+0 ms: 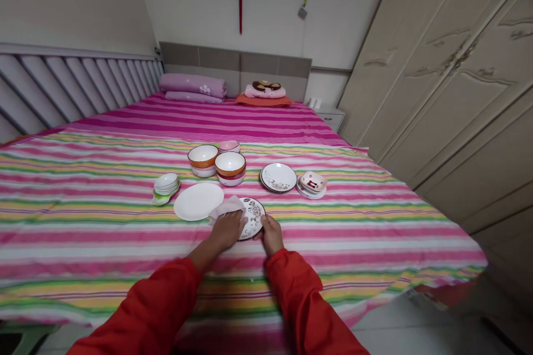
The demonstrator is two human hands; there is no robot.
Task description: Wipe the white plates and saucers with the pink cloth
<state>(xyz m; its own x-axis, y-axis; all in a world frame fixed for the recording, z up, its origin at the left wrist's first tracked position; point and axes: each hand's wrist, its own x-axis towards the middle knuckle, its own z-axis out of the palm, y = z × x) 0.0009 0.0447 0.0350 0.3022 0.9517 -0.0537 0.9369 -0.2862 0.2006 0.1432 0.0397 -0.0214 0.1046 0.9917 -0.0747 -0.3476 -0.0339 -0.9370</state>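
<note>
Hands (227, 231) with cloth (225, 208) on floral plate (252, 218)

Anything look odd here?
Yes: the stacked bowls and the floral plate sit directly on a striped bedsheet, not a table, which is a soft surface for crockery. The left hand presses a cloth to that plate; the right hand is at its rim.

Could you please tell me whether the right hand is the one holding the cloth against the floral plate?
No, the left hand holds the cloth on the floral plate, while the right hand touches the plate's rim.
</note>
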